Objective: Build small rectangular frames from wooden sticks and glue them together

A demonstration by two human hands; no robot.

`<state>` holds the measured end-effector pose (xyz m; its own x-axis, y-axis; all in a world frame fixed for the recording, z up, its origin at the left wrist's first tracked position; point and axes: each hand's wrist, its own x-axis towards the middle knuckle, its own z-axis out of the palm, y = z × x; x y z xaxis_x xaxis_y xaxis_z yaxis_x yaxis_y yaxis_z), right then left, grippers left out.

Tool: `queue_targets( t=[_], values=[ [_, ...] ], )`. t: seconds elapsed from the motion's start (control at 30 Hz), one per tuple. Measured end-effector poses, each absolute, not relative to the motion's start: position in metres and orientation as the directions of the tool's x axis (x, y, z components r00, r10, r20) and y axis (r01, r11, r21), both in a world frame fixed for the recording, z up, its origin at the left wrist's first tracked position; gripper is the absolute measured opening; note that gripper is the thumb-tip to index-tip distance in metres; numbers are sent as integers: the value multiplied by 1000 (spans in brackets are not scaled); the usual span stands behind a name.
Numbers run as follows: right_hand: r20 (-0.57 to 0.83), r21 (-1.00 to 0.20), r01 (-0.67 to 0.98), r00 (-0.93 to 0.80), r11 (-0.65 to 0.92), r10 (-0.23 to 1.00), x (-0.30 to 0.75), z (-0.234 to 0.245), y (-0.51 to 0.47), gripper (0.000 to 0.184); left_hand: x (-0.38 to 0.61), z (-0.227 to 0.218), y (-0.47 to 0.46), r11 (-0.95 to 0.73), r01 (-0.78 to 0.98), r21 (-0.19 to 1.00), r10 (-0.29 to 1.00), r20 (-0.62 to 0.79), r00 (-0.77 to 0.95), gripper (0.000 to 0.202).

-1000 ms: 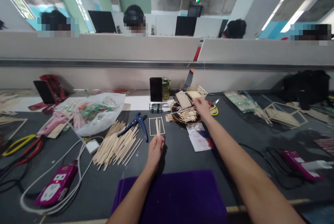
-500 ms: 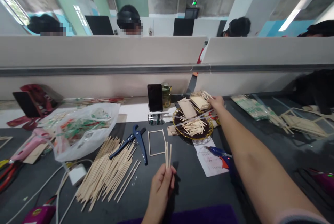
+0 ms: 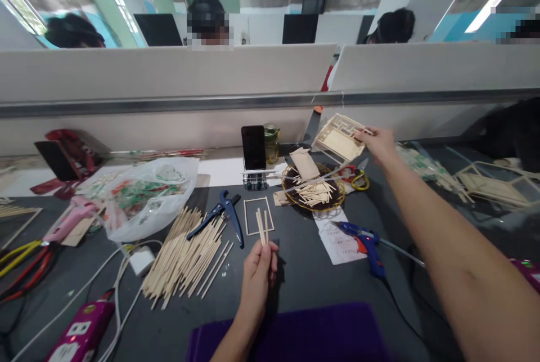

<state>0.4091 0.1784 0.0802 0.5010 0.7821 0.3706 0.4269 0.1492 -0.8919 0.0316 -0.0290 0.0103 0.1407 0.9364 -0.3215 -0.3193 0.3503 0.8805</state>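
Note:
My left hand [image 3: 258,272] is closed on a few short wooden sticks [image 3: 262,228], held upright over the dark table in front of a small rectangular stick frame [image 3: 258,216]. My right hand [image 3: 378,143] is stretched far forward and grips a small wooden lattice panel [image 3: 341,138], lifted in the air above a round dish of cut stick pieces [image 3: 313,193]. Blue cutting pliers [image 3: 223,214] lie left of the frame, beside a loose pile of long sticks [image 3: 185,249].
A blue glue gun [image 3: 365,240] lies on a paper sheet at right. A phone on a stand [image 3: 253,149] and a jar stand at the back. A plastic bag [image 3: 143,193], cables, a pink power strip [image 3: 80,331], a purple mat [image 3: 291,334] and a low partition wall [image 3: 169,80] surround the work area.
My right hand has picked the lattice panel up from beside the dish and raised it to the right. My left hand keeps the sticks and has hardly moved.

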Motion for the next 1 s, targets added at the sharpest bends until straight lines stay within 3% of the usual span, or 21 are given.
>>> queue_targets(
  t=[0.13,0.3,0.53,0.77,1.0],
  values=[
    [127,-969,232,163,87,979,362,109,135,38,26,11,-22,260,-406,876,964,-261,55,47],
    [32,-965,249,-179,77,983,302,106,99,37,22,3,-13,173,-412,894,982,-189,3,46],
    [-71,-970,245,-305,7,950,265,80,72,34,17,-6,-2,83,-397,914,987,-129,-92,41],
    [29,-971,224,-217,79,976,255,81,60,28,7,-5,3,10,-408,913,984,-81,-157,37],
    [52,-964,233,-306,128,951,239,58,47,29,1,-4,8,-18,-419,908,974,-78,-211,38]
  ],
)
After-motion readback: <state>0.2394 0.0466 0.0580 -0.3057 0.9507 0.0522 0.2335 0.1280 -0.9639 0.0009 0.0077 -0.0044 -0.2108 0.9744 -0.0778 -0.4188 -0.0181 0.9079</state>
